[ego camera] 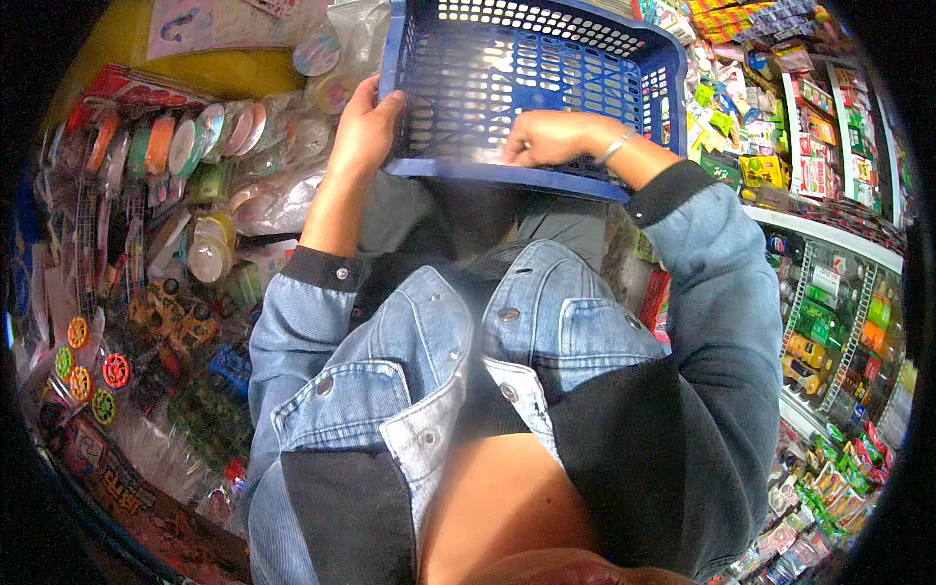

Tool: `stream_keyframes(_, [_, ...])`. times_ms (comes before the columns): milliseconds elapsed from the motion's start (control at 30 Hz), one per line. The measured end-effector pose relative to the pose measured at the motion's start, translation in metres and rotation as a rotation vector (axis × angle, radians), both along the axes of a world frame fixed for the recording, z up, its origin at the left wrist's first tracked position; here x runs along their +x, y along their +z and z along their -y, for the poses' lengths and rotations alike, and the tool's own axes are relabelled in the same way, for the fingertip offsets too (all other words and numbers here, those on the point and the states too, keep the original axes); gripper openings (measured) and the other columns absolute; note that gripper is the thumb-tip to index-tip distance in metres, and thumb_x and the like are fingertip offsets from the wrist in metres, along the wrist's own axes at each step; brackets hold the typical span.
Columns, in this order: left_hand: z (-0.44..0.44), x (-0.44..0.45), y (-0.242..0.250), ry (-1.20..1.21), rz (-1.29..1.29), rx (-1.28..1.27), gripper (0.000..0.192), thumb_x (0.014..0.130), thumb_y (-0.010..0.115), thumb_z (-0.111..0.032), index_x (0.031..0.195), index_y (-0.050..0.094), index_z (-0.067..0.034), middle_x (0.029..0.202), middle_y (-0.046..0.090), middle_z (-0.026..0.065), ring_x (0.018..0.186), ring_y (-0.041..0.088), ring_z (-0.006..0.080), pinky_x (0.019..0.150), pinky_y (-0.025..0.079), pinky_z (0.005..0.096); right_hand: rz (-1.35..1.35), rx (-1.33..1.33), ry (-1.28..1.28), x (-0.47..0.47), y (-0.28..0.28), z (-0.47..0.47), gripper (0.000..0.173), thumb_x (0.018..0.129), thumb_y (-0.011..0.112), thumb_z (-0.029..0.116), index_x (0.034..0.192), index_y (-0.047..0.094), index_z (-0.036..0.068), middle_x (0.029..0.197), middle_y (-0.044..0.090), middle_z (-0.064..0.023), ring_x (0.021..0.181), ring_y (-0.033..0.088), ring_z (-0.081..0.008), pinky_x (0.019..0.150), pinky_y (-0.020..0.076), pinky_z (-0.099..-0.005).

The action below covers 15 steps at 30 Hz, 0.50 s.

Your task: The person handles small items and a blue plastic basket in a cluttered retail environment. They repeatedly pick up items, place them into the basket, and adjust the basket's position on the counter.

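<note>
A blue plastic basket (504, 172) with slotted walls and base is tilted in front of me, its open side towards me. My left hand (369, 124) grips its left edge, the thumb over the rim. Inside the basket, near its lower edge, is my right hand (545, 139), fingers curled, with a bracelet on the wrist. A small pale thing shows below those fingers, too blurred to name; whether they hold it cannot be told. Pale patches show through the basket's slots.
To the left hang spools of ribbon or tape (183, 146) and plastic bags; toy vehicles (238, 371) lie lower down. On the right stand shelves of packaged goods (764, 170), a rack of bottled drinks (815, 322) and snack packets (833, 482).
</note>
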<state>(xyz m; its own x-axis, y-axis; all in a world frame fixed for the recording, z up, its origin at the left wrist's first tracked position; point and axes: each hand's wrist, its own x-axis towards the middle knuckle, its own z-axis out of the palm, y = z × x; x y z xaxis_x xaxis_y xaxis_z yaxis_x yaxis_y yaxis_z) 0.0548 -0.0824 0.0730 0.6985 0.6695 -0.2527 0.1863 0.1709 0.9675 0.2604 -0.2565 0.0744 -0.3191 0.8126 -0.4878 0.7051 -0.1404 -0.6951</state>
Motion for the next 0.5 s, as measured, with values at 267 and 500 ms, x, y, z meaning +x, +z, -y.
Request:
stream_keyframes(267, [-0.004,0.0,-0.002,-0.05,-0.034,0.027,0.037,0.095,0.054,-0.015,0.129,0.05,0.0,0.11,0.061,0.0058,0.097,0.057,0.0146,0.087,0.045,0.0278,0.088,-0.338,-0.206,0.045,0.023,0.073,0.02,0.08,0.069,0.014,0.096,0.072,0.003,0.081,0.072,-0.0049,0.072,0.062,-0.0138,0.068,0.0497,-0.0342])
stream_keyframes(500, [-0.001,-0.001,0.003,-0.037,-0.031,-0.008,0.04,0.095,0.055,-0.017,0.13,0.049,0.001,0.112,0.062,0.0076,0.098,0.057,0.015,0.087,0.045,0.028,0.753,-0.411,0.059,0.051,0.046,0.101,0.025,0.077,0.068,0.021,0.089,0.071,0.0,0.086,0.069,-0.0206,0.078,0.067,-0.0346,0.067,0.051,-0.0447])
